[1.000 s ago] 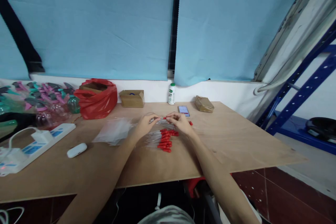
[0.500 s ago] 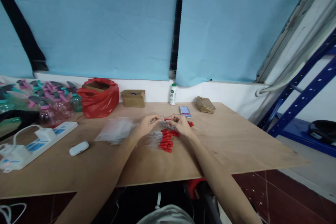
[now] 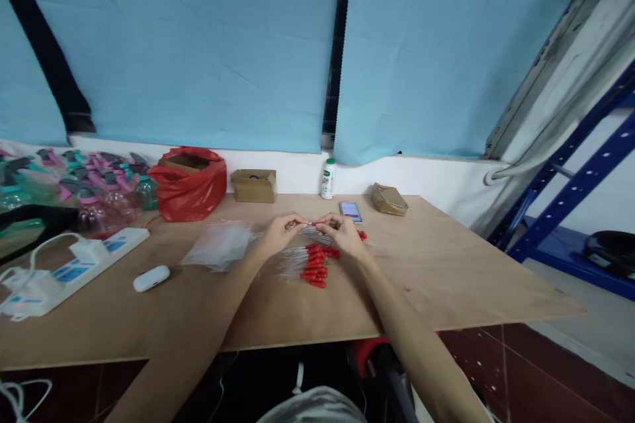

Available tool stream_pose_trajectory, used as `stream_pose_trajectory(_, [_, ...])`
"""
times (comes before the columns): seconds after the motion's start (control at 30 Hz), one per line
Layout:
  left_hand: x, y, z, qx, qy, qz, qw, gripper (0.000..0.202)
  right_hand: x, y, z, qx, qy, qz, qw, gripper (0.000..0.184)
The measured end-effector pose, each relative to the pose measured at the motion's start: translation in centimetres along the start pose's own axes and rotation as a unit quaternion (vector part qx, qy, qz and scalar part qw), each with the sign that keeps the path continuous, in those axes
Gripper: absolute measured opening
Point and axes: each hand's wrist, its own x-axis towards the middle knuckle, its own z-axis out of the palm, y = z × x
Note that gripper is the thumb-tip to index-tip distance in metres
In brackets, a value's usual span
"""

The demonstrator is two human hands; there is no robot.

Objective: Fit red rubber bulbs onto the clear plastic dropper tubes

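Note:
Both hands meet over the middle of the wooden table. My left hand and my right hand each pinch one end of a thin clear dropper with a red bulb, held just above the table. Directly below them lies a pile of several more red-bulbed droppers. A heap of clear plastic bags rests to the left of my left hand.
A white case and a power strip lie at the left, with spray bottles behind. A red bag, a cardboard box, a white bottle, a phone and a brown packet line the back. Blue shelving stands right.
The view has shifted slightly, so everything sits a little to the right. Both hands stay pinched on the dropper over the pile.

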Motion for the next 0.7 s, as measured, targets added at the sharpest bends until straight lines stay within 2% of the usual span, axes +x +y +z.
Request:
stream_pose_trajectory(0.27, [-0.03, 0.55, -0.53, 0.053, 0.025, 0.031, 0.998, 0.023, -0.05, -0.37, 0.13, 0.019, -0.010, 0.012, 1.000, 0.031])
stream_pose_trajectory(0.43, [-0.02, 0.63, -0.38, 0.019, 0.020, -0.002, 1.000, 0.030, 0.07, -0.15, 0.15, 0.016, -0.002, 0.011, 1.000, 0.034])
stream_pose_trajectory(0.5, [0.09, 0.55, -0.27, -0.050, 0.039, -0.042, 0.997, 0.037, 0.16, -0.15, 0.06, 0.011, 0.013, 0.006, 1.000, 0.033])
stream_pose_trajectory(0.57, [0.26, 0.49, -0.17, -0.169, 0.069, -0.090, 0.979, 0.047, 0.22, -0.24, -0.07, 0.016, 0.034, 0.004, 0.999, 0.033])
stream_pose_trajectory(0.63, [0.42, 0.60, -0.07, -0.305, 0.078, -0.134, 0.940, 0.056, 0.24, -0.39, -0.16, 0.030, 0.049, 0.000, 0.998, 0.033])
stream_pose_trajectory(0.7, [0.49, 1.01, 0.05, -0.420, 0.058, -0.169, 0.890, 0.062, 0.20, -0.55, -0.14, 0.044, 0.058, -0.007, 0.997, 0.033])
